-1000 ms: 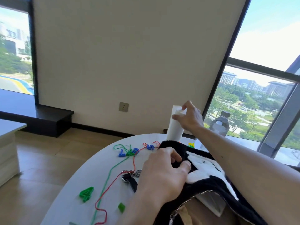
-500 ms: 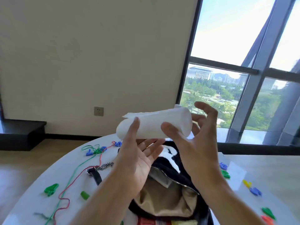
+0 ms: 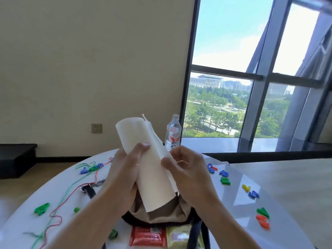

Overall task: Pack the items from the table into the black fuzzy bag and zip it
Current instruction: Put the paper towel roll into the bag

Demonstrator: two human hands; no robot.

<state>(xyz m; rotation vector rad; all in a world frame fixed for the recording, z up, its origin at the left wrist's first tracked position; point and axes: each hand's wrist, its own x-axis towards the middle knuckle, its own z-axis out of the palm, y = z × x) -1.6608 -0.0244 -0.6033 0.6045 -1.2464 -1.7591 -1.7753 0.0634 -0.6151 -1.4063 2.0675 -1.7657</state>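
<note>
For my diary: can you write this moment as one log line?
left hand holds roll | right hand pinches its edge | roll over open bag

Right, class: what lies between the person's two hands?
The head view shows a tilted white paper roll there: the left hand grips its side, the right hand pinches its loose sheet.

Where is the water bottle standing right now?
In the head view the water bottle stands upright at the far edge of the white table, just right of centre, behind the paper roll and left of the window frame.
</note>
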